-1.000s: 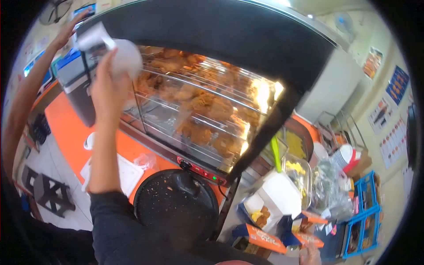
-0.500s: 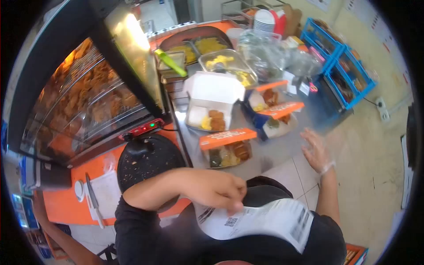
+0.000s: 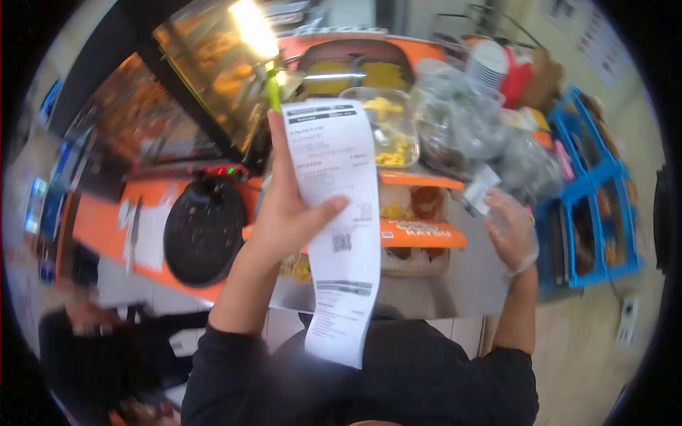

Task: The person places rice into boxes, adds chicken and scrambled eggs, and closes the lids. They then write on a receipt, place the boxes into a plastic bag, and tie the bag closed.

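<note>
Left grip [image 3: 293,221] holds printed receipt [image 3: 337,181], long axis twelve-to-six; gloved right grip [image 3: 513,238], at three o'clock, nearest paper slip [image 3: 482,186], closure unclear.

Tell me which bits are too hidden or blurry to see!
In the head view:
Receipt: fine print too small and blurred.
Left hand: some fingers hidden behind the receipt.
Food boxes: partly hidden behind the receipt.
Glass case: food inside is blurred.
Right hand: too blurry to tell whether it grips the white packet.
</note>
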Demonstrator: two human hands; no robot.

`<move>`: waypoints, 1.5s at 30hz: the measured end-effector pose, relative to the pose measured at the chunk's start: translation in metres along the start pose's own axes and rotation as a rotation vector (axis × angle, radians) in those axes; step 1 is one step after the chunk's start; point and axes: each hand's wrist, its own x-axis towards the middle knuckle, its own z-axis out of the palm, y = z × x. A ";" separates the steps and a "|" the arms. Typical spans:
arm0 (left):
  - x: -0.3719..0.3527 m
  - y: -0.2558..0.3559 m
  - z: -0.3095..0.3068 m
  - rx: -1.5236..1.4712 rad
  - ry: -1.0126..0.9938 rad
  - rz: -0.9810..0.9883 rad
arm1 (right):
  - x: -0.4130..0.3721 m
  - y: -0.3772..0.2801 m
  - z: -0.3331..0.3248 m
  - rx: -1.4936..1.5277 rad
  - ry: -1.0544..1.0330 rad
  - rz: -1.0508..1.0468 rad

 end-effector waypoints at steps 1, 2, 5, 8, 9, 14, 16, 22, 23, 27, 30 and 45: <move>0.003 -0.004 0.009 -0.026 0.050 -0.008 | 0.014 0.020 -0.004 -0.011 0.005 -0.049; 0.005 -0.007 0.017 -0.057 0.091 -0.007 | 0.028 0.042 -0.008 -0.030 0.020 -0.089; 0.005 -0.011 0.037 0.118 0.124 -0.046 | 0.089 0.118 -0.006 0.256 0.097 -0.041; -0.004 -0.008 0.049 0.235 0.149 -0.135 | 0.170 0.210 0.028 0.783 0.143 0.194; -0.006 -0.006 0.053 0.251 0.160 -0.155 | 0.201 0.249 0.050 0.811 0.142 0.264; -0.008 -0.001 0.068 0.358 0.216 -0.162 | 0.270 0.319 0.166 -0.227 -0.102 0.029; -0.006 -0.002 0.071 0.362 0.234 -0.209 | 0.251 0.236 0.132 -0.357 -0.252 0.077; -0.002 -0.017 0.076 0.365 0.262 -0.251 | 0.277 0.251 0.138 -0.165 -0.304 0.072; -0.001 -0.021 0.078 0.372 0.262 -0.248 | 0.274 0.250 0.141 -0.201 -0.266 -0.019; 0.002 -0.032 0.083 0.336 0.258 -0.301 | 0.272 0.238 0.145 -0.314 -0.325 -0.095; 0.003 -0.032 0.082 0.368 0.246 -0.307 | 0.270 0.242 0.141 -0.191 -0.200 -0.086; -0.025 -0.021 0.074 0.387 0.237 -0.225 | 0.192 0.118 0.026 0.200 -0.077 -0.093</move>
